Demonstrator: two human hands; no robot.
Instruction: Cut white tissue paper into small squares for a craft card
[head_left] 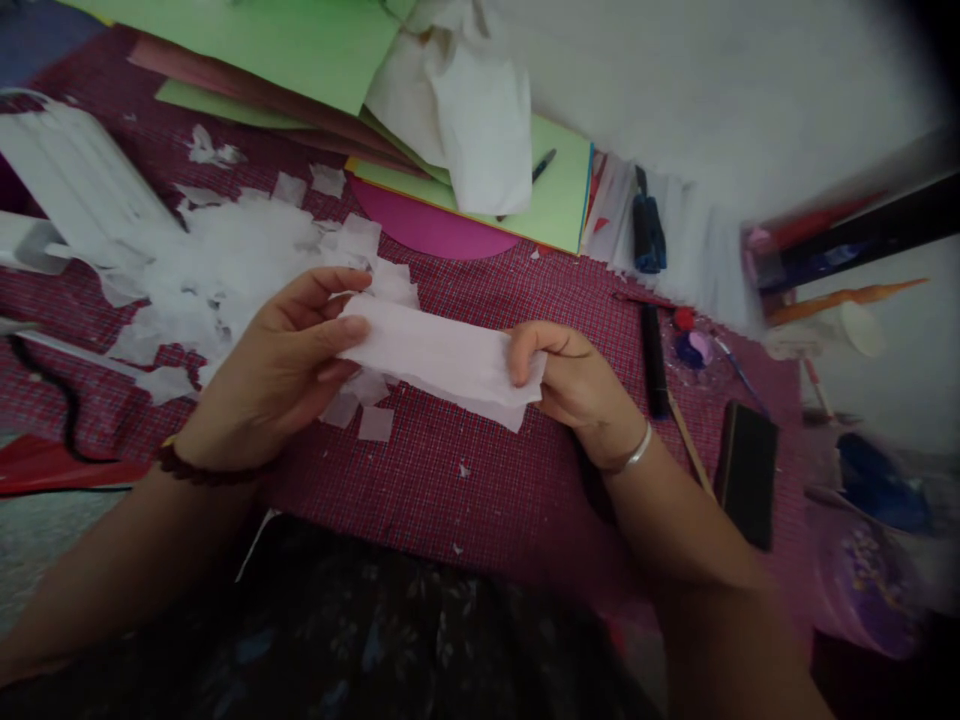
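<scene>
A folded strip of thin white paper (435, 350) stretches between my two hands above the table. My left hand (292, 345) pinches its left end between thumb and fingers. At the other end, my right hand (566, 375) grips the strip, thumb on top and the other fingers curled beneath. The layers of the strip sit slightly offset along its lower edge. Beyond my left hand spreads a heap of small white paper squares (247, 245). One loose paper square (376, 424) lies on the cloth just below the strip.
A red checked cloth (450, 500) covers the table. Green sheets (300, 50) and a crumpled white paper (480, 120) lie at the back. Rightward are a stapler-like dark blue tool (647, 230), a black marker (654, 360) and a dark phone-like slab (746, 475). A white appliance (90, 170) stands left.
</scene>
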